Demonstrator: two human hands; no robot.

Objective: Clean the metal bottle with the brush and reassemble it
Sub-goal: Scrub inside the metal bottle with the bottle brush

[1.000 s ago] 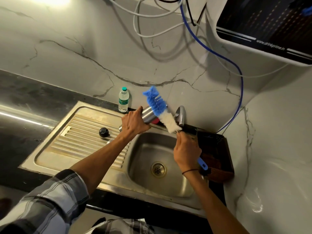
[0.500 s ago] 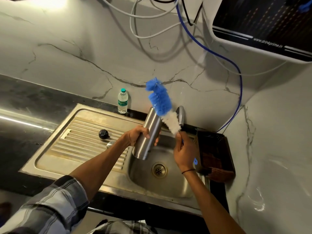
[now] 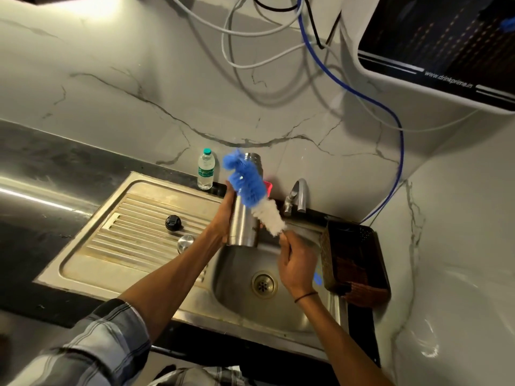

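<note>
Left grip (image 3: 227,215) wraps the metal bottle (image 3: 245,218), a plain brushed-steel cylinder held upright over the sink's (image 3: 278,316) far edge; right grip (image 3: 296,263) clasps the brush (image 3: 252,190), its blue-and-white bristles slanting across the bottle's front.

I see dim, warm indoor light, its brightest patch at top left on the wall (image 3: 92,12). Glare streaks the dark counter (image 3: 36,199) and the right wall. Cables (image 3: 250,62) cast soft looping shadows. Wide-angle bending at the edges; brush (image 3: 248,185) and right hand (image 3: 296,263) slightly motion-blurred; sleeve (image 3: 92,352) soft.
</note>
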